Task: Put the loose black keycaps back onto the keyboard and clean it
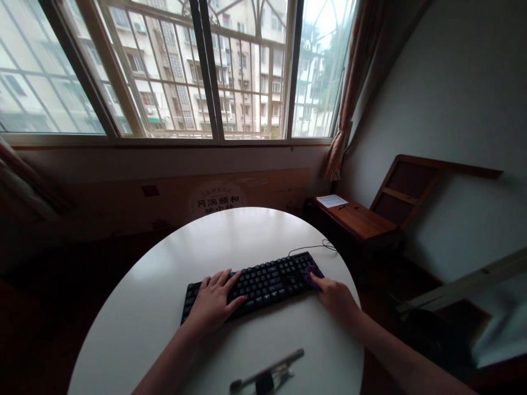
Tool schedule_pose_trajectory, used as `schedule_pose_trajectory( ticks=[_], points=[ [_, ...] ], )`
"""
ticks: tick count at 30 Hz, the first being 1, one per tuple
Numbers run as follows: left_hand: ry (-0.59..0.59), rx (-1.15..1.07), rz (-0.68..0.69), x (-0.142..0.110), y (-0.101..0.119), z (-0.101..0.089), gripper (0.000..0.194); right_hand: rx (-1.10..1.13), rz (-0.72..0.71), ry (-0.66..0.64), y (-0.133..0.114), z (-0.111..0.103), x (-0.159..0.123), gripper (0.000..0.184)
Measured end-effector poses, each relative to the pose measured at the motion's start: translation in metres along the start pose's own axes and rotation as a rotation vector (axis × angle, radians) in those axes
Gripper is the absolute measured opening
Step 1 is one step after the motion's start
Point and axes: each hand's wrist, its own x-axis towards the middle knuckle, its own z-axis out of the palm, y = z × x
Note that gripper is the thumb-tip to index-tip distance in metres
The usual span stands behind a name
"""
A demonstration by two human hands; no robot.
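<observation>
A black computer keyboard (267, 280) lies slightly slanted on the round white table (135, 307). My left hand (214, 302) rests on the keyboard's left part, its fingers spread flat over the keys. At the right end, my right hand (335, 296) is closed on a purple cloth (312, 274) and presses it against the number keys. Part of the cloth is hidden beneath my fingers. The keyboard's thin black cable (308, 248) runs from its back edge to the table's right rim.
Near the table's front lie a grey stick-like tool (267, 370) and a small black item (264, 383) with a pale piece beside it. To the right stands a wooden bench (358, 216) with white paper (331, 201) on it. A barred window (247, 82) is ahead.
</observation>
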Motion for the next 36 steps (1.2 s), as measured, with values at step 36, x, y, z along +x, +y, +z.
schedule_pose_trajectory(
  ticks=[36],
  points=[
    [0.021, -0.020, 0.016, -0.001, 0.004, -0.005, 0.068, 0.005, 0.081, 0.050, 0.008, -0.038, 0.052, 0.045]
  ],
)
